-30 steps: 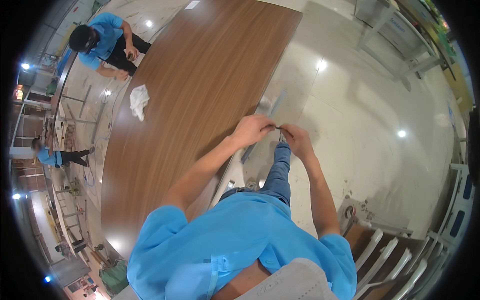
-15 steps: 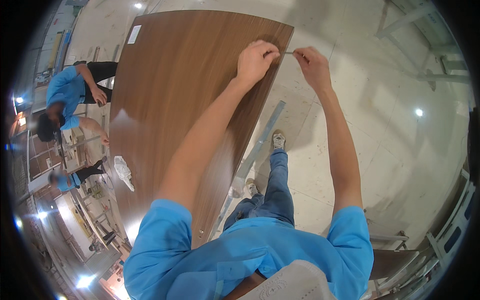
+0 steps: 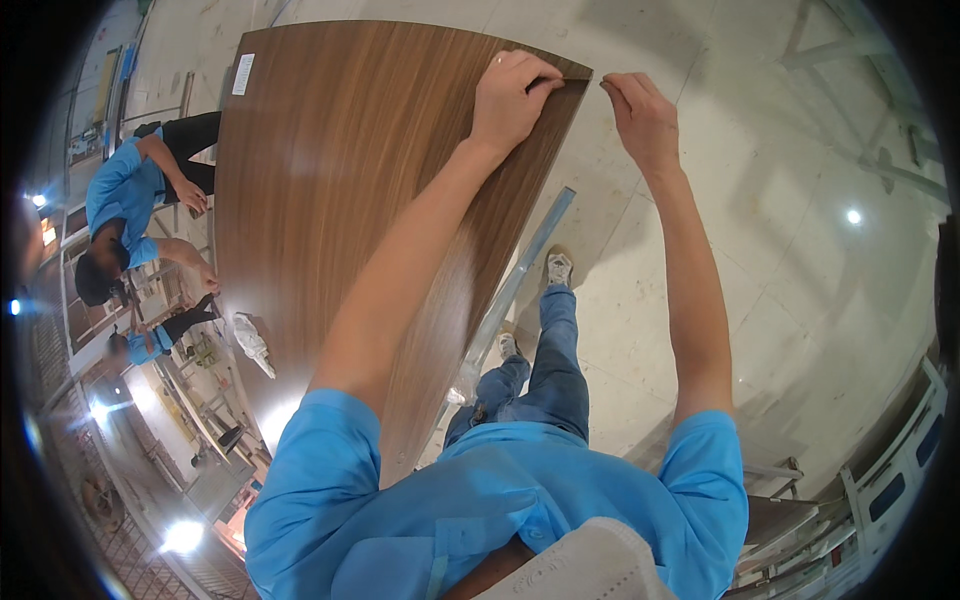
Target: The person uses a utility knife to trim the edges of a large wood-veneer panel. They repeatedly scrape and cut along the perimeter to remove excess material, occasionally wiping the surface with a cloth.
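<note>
Our hands have moved nearer the far right corner of the brown panel (image 3: 350,150), which lies ahead-left of us. Left hand (image 3: 508,100) pinched over it, right hand (image 3: 646,115) pinched just off the corner; can't tell if either grips anything. We'd keep pinches light, wrists steady. Count: one panel, one white cloth (image 3: 252,342), one label (image 3: 242,74), two co-workers (image 3: 120,190).

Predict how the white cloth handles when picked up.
The cloth is likely floppy, given its crumpled folds. Probably light, as it looks thin. Unlikely to roll if pushed: it lies slumped near the brown panel's edge.
</note>
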Action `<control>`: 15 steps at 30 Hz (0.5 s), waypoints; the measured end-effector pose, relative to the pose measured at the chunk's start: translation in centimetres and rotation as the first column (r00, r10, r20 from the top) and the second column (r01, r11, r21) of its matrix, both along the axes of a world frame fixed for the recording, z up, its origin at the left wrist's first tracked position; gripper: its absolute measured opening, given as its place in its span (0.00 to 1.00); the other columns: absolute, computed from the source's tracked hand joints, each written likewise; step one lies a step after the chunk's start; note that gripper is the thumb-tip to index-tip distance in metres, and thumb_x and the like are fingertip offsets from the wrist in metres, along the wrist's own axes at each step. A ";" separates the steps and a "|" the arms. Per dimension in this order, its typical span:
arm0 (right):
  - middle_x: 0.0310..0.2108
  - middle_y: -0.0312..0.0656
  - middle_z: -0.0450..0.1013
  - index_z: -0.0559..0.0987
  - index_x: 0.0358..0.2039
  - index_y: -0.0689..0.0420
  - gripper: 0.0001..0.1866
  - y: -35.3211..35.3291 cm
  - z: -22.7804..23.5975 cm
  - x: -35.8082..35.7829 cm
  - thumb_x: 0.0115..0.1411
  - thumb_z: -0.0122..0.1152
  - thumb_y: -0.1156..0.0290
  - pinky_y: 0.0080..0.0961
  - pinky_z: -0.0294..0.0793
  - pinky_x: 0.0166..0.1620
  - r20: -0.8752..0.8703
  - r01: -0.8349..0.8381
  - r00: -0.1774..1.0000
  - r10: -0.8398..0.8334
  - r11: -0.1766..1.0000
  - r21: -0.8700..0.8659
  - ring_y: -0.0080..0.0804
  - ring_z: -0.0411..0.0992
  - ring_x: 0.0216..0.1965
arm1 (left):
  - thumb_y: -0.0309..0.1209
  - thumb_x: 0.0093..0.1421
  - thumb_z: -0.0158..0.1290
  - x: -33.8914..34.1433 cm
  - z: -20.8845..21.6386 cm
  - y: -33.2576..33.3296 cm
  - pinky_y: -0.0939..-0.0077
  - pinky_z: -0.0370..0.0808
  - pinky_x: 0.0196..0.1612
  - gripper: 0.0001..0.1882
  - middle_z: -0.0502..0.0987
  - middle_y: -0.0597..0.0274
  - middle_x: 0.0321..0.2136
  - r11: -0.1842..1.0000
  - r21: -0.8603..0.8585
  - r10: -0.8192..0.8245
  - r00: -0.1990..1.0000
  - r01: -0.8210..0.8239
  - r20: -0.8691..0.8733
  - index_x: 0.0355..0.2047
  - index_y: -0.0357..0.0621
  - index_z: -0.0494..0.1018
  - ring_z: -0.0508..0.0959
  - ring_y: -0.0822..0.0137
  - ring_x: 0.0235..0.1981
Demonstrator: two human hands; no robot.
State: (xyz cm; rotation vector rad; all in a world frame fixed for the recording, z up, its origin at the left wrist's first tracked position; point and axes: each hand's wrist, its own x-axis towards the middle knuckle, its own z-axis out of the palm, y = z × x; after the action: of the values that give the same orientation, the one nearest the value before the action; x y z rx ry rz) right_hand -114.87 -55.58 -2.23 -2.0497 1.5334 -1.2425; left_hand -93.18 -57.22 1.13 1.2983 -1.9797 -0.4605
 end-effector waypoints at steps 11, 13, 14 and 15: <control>0.37 0.43 0.80 0.83 0.42 0.54 0.07 9.4 1.4 3.3 0.63 0.67 0.78 0.37 0.80 0.36 0.050 -0.154 0.987 0.150 0.984 0.088 0.46 0.80 0.35 | 0.24 0.57 0.66 4.0 1.7 9.6 0.63 0.77 0.45 0.04 0.83 0.61 0.34 0.991 0.133 0.007 1.000 -0.010 0.020 0.33 0.45 0.84 0.80 0.57 0.41; 0.37 0.43 0.80 0.83 0.41 0.55 0.06 8.6 1.1 2.8 0.64 0.67 0.77 0.36 0.80 0.36 -0.019 -0.145 0.989 0.147 0.987 0.061 0.45 0.80 0.35 | 0.24 0.57 0.66 4.0 1.8 9.1 0.64 0.77 0.44 0.04 0.83 0.61 0.33 0.996 0.093 -0.022 0.999 0.019 0.023 0.33 0.45 0.84 0.80 0.57 0.40; 0.37 0.42 0.80 0.83 0.41 0.55 0.05 7.6 0.8 2.4 0.64 0.67 0.76 0.36 0.80 0.36 -0.041 -0.147 0.988 0.148 0.989 0.027 0.45 0.80 0.34 | 0.24 0.58 0.66 3.7 1.5 7.6 0.63 0.77 0.44 0.03 0.83 0.61 0.33 0.998 0.035 -0.048 0.998 0.047 0.033 0.33 0.44 0.84 0.80 0.57 0.40; 0.36 0.41 0.80 0.83 0.40 0.54 0.05 6.4 0.4 2.0 0.64 0.68 0.75 0.36 0.80 0.35 -0.058 -0.108 0.992 0.108 0.994 0.005 0.44 0.80 0.33 | 0.25 0.58 0.66 3.3 1.2 6.1 0.63 0.77 0.44 0.03 0.83 0.61 0.33 0.998 -0.013 -0.065 0.997 0.066 0.046 0.33 0.44 0.83 0.80 0.57 0.40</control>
State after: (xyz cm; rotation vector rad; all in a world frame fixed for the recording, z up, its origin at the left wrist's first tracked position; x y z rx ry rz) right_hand -112.84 -49.14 -1.84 -2.1544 1.4262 -1.1506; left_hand -89.84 -51.16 2.32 1.2476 -2.0646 -0.4512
